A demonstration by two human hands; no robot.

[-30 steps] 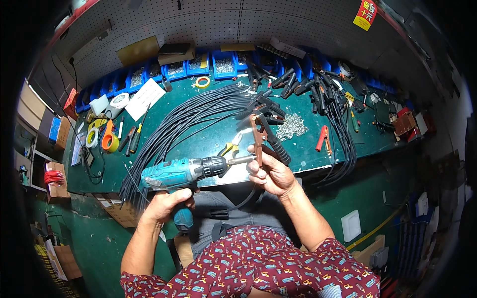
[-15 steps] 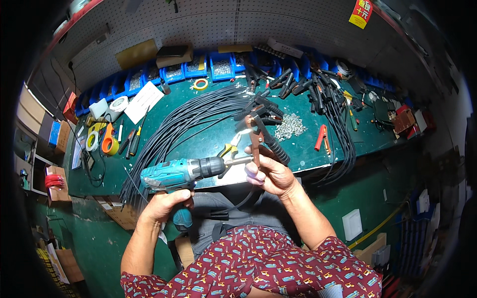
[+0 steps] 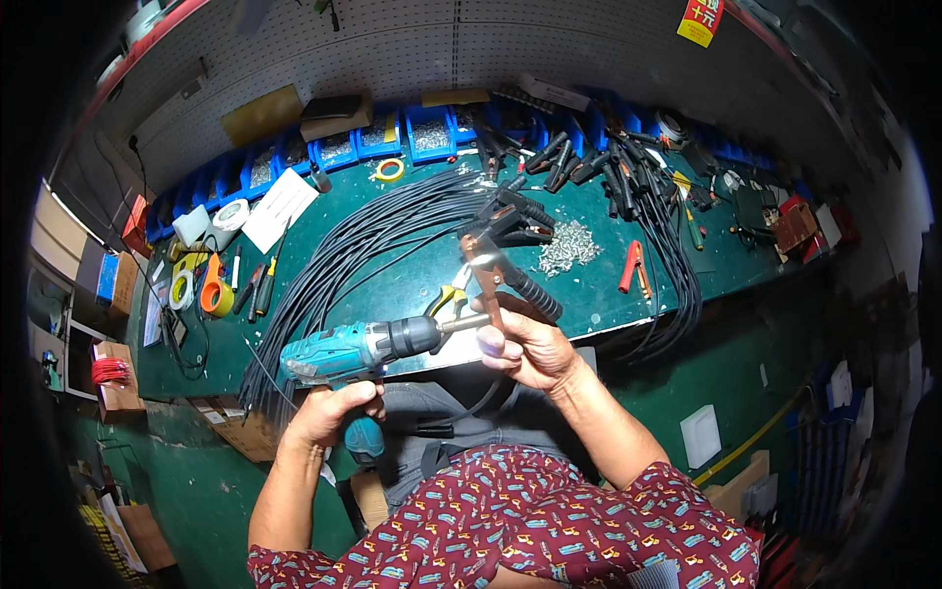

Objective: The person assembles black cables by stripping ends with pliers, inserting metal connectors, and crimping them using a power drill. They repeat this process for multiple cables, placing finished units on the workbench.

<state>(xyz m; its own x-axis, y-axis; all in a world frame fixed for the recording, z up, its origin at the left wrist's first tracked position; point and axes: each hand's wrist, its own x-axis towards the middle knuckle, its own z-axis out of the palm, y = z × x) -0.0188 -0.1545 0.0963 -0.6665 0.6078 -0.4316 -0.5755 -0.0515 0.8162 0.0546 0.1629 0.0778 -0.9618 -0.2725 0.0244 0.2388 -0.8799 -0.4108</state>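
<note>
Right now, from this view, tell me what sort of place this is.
Probably an assembly workshop: blue bins of small metal parts line the back of a green workbench, a bundle of black cables lies across it, and the left hand holds a teal power drill.

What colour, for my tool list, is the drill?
The drill is teal and black, head view.

The left fingers (image 3: 351,397) cover the upper handle of the teal-and-black cordless drill (image 3: 329,354). The drill partly hides the yellow-handled pliers (image 3: 448,298). The copper-coloured metal clamp (image 3: 494,286) is blurred. Silver metal fasteners (image 3: 569,247) are individually indistinct. The upper edge crops the red-and-yellow paper sign (image 3: 700,23).
</note>
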